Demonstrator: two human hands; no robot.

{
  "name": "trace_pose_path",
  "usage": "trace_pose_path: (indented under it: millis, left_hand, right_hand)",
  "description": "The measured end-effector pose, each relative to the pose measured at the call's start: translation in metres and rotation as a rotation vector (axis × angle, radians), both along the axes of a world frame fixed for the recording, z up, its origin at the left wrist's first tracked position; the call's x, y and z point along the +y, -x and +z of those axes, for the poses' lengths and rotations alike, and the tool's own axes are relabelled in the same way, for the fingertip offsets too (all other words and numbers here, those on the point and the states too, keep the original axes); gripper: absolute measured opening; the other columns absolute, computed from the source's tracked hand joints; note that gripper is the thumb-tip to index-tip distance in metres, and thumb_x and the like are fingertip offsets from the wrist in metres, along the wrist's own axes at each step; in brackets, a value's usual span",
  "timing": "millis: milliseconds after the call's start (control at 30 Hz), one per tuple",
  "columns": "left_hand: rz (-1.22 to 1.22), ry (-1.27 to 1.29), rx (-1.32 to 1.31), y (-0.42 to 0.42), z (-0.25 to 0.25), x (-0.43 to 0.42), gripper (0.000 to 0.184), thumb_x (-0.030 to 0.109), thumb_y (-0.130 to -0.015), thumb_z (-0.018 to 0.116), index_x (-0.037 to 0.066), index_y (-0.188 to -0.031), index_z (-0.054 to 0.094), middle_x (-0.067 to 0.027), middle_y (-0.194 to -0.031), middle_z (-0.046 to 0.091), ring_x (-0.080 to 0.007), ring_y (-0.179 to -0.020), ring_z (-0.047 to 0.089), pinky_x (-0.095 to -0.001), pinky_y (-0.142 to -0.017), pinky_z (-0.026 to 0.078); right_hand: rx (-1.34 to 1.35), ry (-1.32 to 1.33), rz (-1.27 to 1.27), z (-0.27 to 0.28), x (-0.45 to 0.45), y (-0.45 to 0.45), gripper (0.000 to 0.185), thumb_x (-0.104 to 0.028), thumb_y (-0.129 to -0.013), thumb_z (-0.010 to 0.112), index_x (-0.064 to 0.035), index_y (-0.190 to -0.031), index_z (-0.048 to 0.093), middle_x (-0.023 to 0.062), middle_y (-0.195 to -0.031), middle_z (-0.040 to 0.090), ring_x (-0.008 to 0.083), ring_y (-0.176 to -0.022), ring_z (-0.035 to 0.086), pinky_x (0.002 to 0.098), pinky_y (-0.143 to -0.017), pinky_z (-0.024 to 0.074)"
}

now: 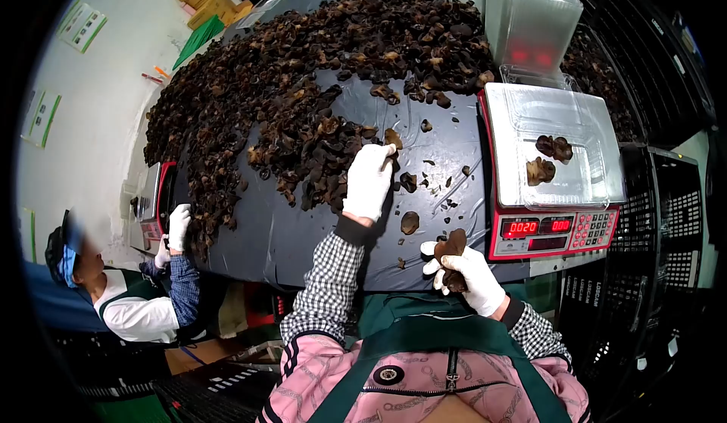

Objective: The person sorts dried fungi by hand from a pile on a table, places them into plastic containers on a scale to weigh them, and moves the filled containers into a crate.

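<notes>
From the head view, I see both my hands in white gloves above a dark, sheet-covered tabletop [265, 252]. My left grip [369, 182] reaches forward, fingers drawn together, with the fingertips touching the lower edge of a brown wood ear piece [392, 138] at the near right edge of the heap; I cannot tell whether they have closed on it. My right grip [473, 277] is nearer my body, over the front edge of the tabletop, its fingers curled around a few wood ear pieces [452, 247] that stick up past the thumb and fingers.

The heap of wood ear [333, 59] spreads well beyond my left grip, away and to the left. Between my two hands lie loose scraps, among them a round wood ear piece [410, 222] lying flat and a darker wood ear piece [408, 181] just right of my left wrist.

To the right of both hands is a red digital scale [557, 235], bearing a clear plastic tray [587, 188] with a few mushroom clumps [555, 148] in it. Behind it rises a stack of clear containers [526, 25]. On my left, a co-worker [136, 302] is beside another scale [154, 199].
</notes>
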State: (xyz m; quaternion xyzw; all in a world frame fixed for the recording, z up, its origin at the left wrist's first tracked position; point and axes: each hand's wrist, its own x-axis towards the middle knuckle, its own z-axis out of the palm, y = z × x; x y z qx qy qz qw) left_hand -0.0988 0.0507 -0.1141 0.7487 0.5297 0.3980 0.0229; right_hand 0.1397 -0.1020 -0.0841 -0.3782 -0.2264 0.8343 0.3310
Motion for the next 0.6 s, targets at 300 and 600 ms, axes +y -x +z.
trace_pose_path:
  millis: [300,600]
  left_hand:
    - [-0.187,0.233,0.200,-0.024,-0.001,-0.021,0.034,-0.002,-0.081,0.067,0.008,-0.114,0.070,-0.0134,-0.109,0.067,-0.0336,-0.101,0.064,-0.0404,-0.090,0.053]
    - [-0.421,0.066,-0.249,-0.110,0.112,-0.031,0.029,0.002,-0.086,0.068,0.005,-0.115,0.072,-0.0126,-0.109,0.071,-0.0273,-0.099,0.069,-0.0354,-0.089,0.055]
  right_hand:
    - [-0.098,-0.209,0.086,0.028,0.002,-0.008,0.038,-0.016,-0.101,0.055,-0.0009,-0.135,0.062,0.0025,-0.097,0.071,0.0059,-0.075,0.062,0.0205,-0.064,0.0504]
    - [-0.988,-1.358,-0.717,0.086,0.067,-0.123,0.044,0.013,-0.090,0.058,0.0030,-0.132,0.060,0.0165,-0.128,0.068,0.0232,-0.114,0.068,0.0335,-0.097,0.0550]
